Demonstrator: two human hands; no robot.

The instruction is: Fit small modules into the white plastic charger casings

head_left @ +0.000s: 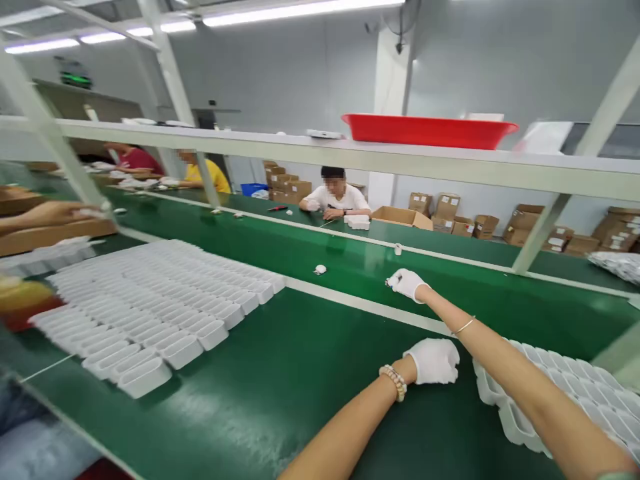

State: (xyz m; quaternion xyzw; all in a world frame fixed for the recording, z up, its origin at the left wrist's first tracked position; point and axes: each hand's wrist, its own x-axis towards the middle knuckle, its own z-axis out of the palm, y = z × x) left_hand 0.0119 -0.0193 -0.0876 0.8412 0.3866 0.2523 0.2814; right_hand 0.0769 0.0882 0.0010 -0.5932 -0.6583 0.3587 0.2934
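Both my hands wear white gloves. My right hand (407,283) reaches out over the green conveyor belt (450,293), fingers pinched on a small white part. My left hand (434,361) rests curled on the green table top beside a white moulded tray (560,393) at the right; what it holds, if anything, is hidden. More small white parts, one (320,269) and another (398,249), lie on the belt further off.
A large white moulded tray (155,313) with many pockets covers the table at the left. A co-worker's hand (55,215) reaches in at far left. Other people sit across the belt. A red tub (430,131) stands on the overhead shelf. Cardboard boxes (450,220) line the far wall.
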